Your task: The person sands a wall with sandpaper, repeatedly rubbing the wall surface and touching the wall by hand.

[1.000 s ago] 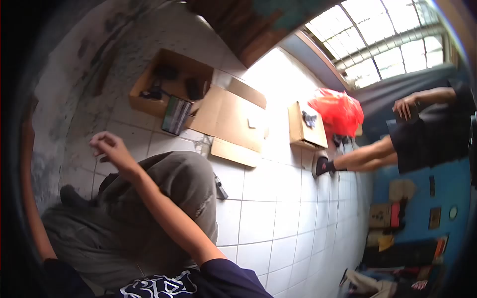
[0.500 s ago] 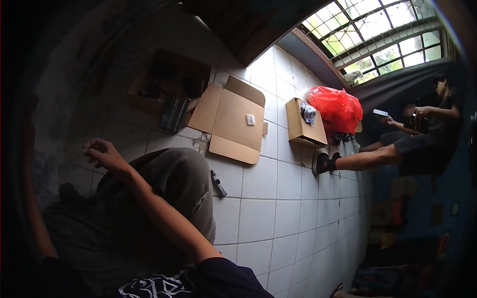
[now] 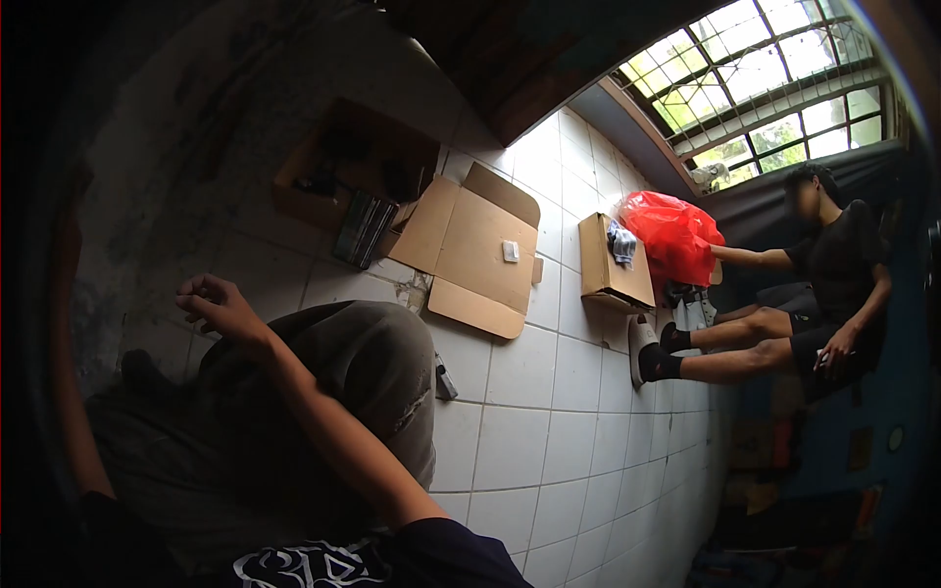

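Note:
My right hand [image 3: 223, 309] hangs in the air over my bent leg [image 3: 333, 363], its fingers loosely curled and apart, with nothing seen in them. At the far left edge my left hand [image 3: 71, 220] is dark and blurred, so its fingers do not show. Beyond my right hand stands a row of thin dark cases [image 3: 365, 230], beside an open cardboard box [image 3: 304, 186] with dark contents. Flattened cardboard [image 3: 475, 240] lies on the floor, bearing a small white packet [image 3: 511, 252]. A slim grey tool [image 3: 445, 378] lies by my knee, partly hidden.
A closed cardboard box [image 3: 618, 269] with a bluish cloth [image 3: 621, 242] on it stands near a red plastic bag [image 3: 676, 235]. A seated person [image 3: 833, 265] reaches one hand to the bag. White tiled floor [image 3: 520, 441] runs between us; a barred window [image 3: 755, 83] is behind.
The other person has stretched one arm to the red bag and lowered the other hand to the thigh. My view has shifted slightly; my right hand keeps its pose.

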Demonstrator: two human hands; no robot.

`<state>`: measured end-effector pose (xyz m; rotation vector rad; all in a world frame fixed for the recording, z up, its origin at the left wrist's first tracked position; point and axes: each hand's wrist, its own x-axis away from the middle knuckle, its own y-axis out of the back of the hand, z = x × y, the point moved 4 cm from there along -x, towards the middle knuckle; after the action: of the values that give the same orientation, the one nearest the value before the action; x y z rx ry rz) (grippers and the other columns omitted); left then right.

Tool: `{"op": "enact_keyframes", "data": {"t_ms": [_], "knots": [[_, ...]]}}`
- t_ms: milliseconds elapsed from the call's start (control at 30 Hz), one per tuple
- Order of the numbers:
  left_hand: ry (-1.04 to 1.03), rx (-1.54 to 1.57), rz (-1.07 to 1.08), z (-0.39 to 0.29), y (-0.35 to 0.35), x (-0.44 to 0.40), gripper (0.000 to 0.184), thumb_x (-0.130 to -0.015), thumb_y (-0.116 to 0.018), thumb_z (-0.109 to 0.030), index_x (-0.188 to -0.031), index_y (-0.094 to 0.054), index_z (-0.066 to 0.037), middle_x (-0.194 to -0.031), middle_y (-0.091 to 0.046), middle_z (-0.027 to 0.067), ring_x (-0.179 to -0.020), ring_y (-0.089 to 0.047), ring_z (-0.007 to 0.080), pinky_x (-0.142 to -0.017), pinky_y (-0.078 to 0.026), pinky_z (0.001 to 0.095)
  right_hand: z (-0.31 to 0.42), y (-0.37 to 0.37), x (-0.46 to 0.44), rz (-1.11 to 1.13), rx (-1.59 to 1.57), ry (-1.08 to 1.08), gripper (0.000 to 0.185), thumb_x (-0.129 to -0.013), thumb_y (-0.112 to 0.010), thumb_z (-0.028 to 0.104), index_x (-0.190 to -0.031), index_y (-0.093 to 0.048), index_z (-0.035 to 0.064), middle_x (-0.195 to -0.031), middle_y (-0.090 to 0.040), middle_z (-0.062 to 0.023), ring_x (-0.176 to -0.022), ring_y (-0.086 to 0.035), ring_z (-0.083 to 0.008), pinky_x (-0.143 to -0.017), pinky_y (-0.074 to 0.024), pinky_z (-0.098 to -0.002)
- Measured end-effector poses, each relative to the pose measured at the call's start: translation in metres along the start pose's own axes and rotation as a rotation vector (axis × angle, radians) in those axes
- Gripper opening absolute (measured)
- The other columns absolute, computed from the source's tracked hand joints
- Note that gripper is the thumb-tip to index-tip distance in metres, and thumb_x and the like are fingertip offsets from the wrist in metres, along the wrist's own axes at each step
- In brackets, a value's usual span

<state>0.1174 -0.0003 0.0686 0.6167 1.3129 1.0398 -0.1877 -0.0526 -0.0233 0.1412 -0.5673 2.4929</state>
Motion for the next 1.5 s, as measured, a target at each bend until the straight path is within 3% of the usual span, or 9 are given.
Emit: {"op": "enact_keyframes", "data": {"t_ms": [167,267,367,400,867,1200,1367,1433,1500], "knots": [[0.014,0.063,-0.048,-0.008,-0.007,-0.028,0.048,-0.076,-0.040,0.004,-0.124,-0.045,0.004,-0.129,-0.043,0.0258,-0.122,-0.040,0.0376,-0.104,-0.030,0.0430,0.006,-0.001,-0.002,0.016,-0.035,0.047,0.029,-0.081,-0.063,0.030,-0.100,-0.055,0.0092,-0.091,-0.058,0.0001,-0.080,-0.056,-0.0099,-0.067,-0.0434,-0.0256],[-0.035,0.132,-0.092,-0.011,-0.004,-0.037,0.048,-0.075,-0.040,0.006,-0.123,-0.046,0.005,-0.129,-0.043,0.0269,-0.121,-0.040,0.0386,-0.104,-0.031,0.0428,0.008,0.007,-0.002,-0.038,-0.050,0.087,0.029,-0.082,-0.062,0.030,-0.101,-0.056,0.0098,-0.090,-0.060,0.0011,-0.075,-0.056,-0.0088,-0.061,-0.0428,-0.0246],[0.024,0.098,-0.048,-0.009,0.011,-0.010,0.048,-0.077,-0.038,0.006,-0.124,-0.045,0.004,-0.131,-0.042,0.0238,-0.123,-0.039,0.0353,-0.105,-0.030,0.0410,0.013,0.007,0.000,-0.039,-0.060,0.107,0.027,-0.082,-0.062,0.030,-0.101,-0.055,0.0107,-0.091,-0.060,0.0015,-0.077,-0.056,-0.0086,-0.063,-0.0426,-0.0244],[0.052,0.076,-0.039,-0.013,0.018,0.001,0.048,-0.077,-0.038,0.007,-0.124,-0.045,0.003,-0.131,-0.042,0.0228,-0.124,-0.038,0.0342,-0.105,-0.029,0.0404,0.016,0.006,0.001,-0.014,-0.046,0.060,0.028,-0.083,-0.061,0.029,-0.103,-0.055,0.0099,-0.094,-0.058,0.0013,-0.085,-0.055,-0.0086,-0.072,-0.0421,-0.0249],[0.223,0.023,0.024,-0.007,0.004,0.016,0.048,-0.086,-0.029,0.009,-0.131,-0.041,-0.003,-0.139,-0.038,0.0083,-0.131,-0.031,0.0191,-0.110,-0.023,0.0321,0.001,-0.002,-0.006,0.048,0.051,0.026,0.029,-0.082,-0.062,0.031,-0.101,-0.056,0.0096,-0.096,-0.058,0.0000,-0.085,-0.057,-0.0114,-0.071,-0.0430,-0.0268],[0.055,-0.008,-0.025,0.016,-0.032,-0.031,0.051,-0.084,-0.031,0.012,-0.131,-0.040,-0.003,-0.139,-0.039,0.0087,-0.130,-0.034,0.0199,-0.109,-0.025,0.0316,-0.005,0.003,-0.009,0.013,0.067,0.010,0.031,-0.081,-0.063,0.032,-0.102,-0.056,0.0094,-0.093,-0.059,-0.0012,-0.083,-0.057,-0.0122,-0.069,-0.0447,-0.0277],[0.049,0.163,-0.026,-0.013,0.014,-0.014,0.047,-0.075,-0.038,0.009,-0.119,-0.051,0.004,-0.125,-0.049,0.0232,-0.121,-0.041,0.0370,-0.103,-0.031,0.0424,-0.028,0.005,-0.020,0.003,0.033,0.084,0.030,-0.080,-0.065,0.028,-0.101,-0.056,0.0081,-0.092,-0.062,-0.0024,-0.076,-0.059,-0.0112,-0.061,-0.0454,-0.0246],[0.603,0.716,0.459,-0.009,0.026,-0.040,0.044,-0.075,-0.038,0.009,-0.117,-0.054,0.004,-0.124,-0.050,0.0224,-0.120,-0.042,0.0365,-0.103,-0.032,0.0431,-0.023,0.007,-0.010,-0.046,0.027,0.056,0.029,-0.079,-0.065,0.029,-0.097,-0.056,0.0079,-0.087,-0.062,-0.0032,-0.073,-0.059,-0.0114,-0.059,-0.0455,-0.0256],[-0.008,0.138,-0.073,-0.010,0.001,-0.017,0.042,-0.077,-0.037,0.008,-0.115,-0.055,0.004,-0.123,-0.051,0.0220,-0.120,-0.042,0.0363,-0.103,-0.032,0.0438,-0.020,0.010,-0.004,-0.089,0.021,0.031,0.028,-0.079,-0.064,0.030,-0.094,-0.056,0.0078,-0.087,-0.062,-0.0031,-0.070,-0.058,-0.0113,-0.059,-0.0451,-0.0255]]}}
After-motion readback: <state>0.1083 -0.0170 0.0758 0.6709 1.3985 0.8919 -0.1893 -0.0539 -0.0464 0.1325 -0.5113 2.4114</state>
